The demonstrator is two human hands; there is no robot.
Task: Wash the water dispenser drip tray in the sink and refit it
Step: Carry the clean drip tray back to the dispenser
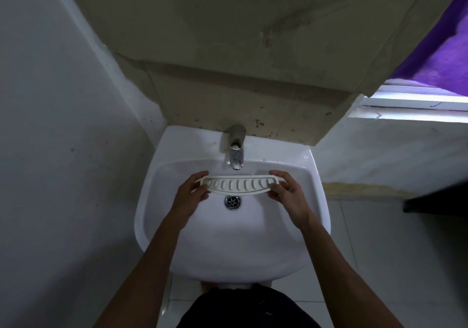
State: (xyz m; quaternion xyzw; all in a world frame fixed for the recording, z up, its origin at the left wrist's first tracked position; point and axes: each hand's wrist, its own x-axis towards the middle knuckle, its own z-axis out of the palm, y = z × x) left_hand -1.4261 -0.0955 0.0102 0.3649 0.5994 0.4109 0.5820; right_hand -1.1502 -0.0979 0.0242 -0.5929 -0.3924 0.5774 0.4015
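Observation:
A long, curved white drip tray (238, 184) with several oval slots hangs level over the basin of a white pedestal sink (162, 221), just below the spout. My left hand (191, 191) grips its left end and my right hand (285, 188) grips its right end. The chrome tap (236, 147) stands at the back of the sink; I see no water running from it. The chrome drain (232, 202) shows right under the tray's near edge.
A pale wall stands close on the left. A beige tiled block rises behind the sink. On the right are a window frame (415, 104) with a purple curtain (435, 49) and a dark ledge (438, 198). Floor tiles lie below.

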